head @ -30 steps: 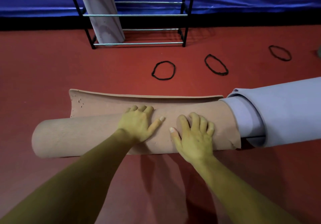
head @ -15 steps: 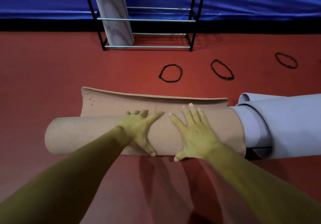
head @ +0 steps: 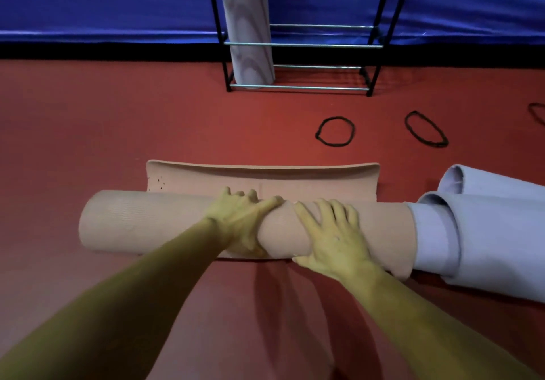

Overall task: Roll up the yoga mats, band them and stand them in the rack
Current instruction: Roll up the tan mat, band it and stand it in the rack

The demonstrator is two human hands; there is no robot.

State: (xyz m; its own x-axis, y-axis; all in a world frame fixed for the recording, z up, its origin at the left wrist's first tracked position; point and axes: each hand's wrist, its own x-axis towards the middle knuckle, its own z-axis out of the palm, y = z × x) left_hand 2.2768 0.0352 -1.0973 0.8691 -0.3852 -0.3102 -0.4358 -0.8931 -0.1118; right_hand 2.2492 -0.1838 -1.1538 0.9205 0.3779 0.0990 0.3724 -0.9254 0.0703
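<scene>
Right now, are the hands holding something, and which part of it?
Nothing is gripped: the left hand and right hand press on the tan mat roll, near its middle.

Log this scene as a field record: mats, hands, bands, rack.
Tan mat: nearly rolled on the red floor, short flap not yet rolled
Left hand: pressing on the roll
Right hand: flat on the roll, fingers spread
Black bands: two loose on the floor, a third cut by the right edge
Rack: one rolled mat standing inside
Lavender mat: loosely rolled, at the tan mat's right end

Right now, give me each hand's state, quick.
Left hand: open, pressing the tan mat roll.
Right hand: open, spread flat on the same roll.
</scene>
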